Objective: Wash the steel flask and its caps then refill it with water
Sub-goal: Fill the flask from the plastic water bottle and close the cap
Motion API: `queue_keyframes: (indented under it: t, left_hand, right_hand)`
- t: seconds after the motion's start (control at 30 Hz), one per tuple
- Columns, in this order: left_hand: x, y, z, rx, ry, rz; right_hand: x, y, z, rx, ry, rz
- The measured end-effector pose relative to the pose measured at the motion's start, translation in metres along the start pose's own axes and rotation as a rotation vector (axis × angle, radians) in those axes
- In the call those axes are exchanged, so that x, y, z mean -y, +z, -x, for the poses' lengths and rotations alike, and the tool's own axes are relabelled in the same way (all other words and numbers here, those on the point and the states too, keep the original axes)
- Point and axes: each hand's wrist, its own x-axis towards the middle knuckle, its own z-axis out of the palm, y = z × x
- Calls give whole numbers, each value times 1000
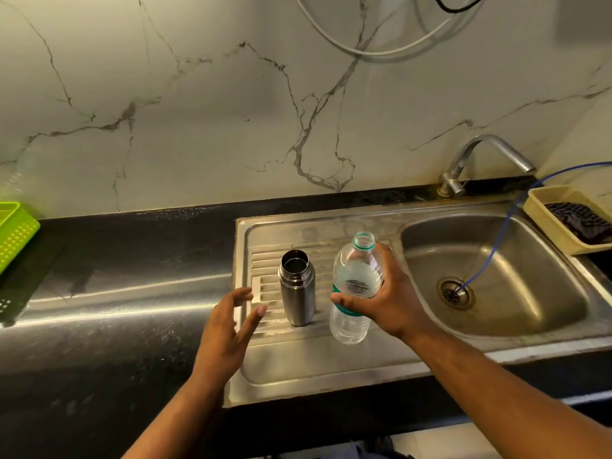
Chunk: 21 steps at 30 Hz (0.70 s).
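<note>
The steel flask [297, 288] stands uncapped and upright on the sink's drainboard [331, 359]. The right hand [387, 303] grips an uncapped plastic bottle [354, 286] just beside it; the left hand [228, 329] hovers nearby, fingers spread, holding nothing — it should steady the flask so the person can pour slowly into the narrow mouth.

The flask [297, 293] is plain silver-grey. The bottle [354, 270] is clear with a green band and a green neck ring. The bench [116, 260] is black with pale speckles, the wall [198, 111] white with grey veins. The basket [16, 236] is lime green with a grid of holes, the hose [496, 240] blue. The cream tray [543, 223] holds a dark striped cloth [578, 221].
</note>
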Motion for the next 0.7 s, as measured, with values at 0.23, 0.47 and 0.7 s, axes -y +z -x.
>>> queue_keyframes:
  t: [0.23, 0.47, 0.7]
  left_hand:
    - [67, -28, 20, 93, -116, -318]
    - [90, -29, 23, 179, -133, -336]
    - [89, -29, 14, 175, -84, -303]
  right_hand:
    - [-11, 15, 15, 45, 38, 13]
    - [-17, 20, 27, 40, 81, 18]
    - [-17, 21, 36, 19, 100, 44]
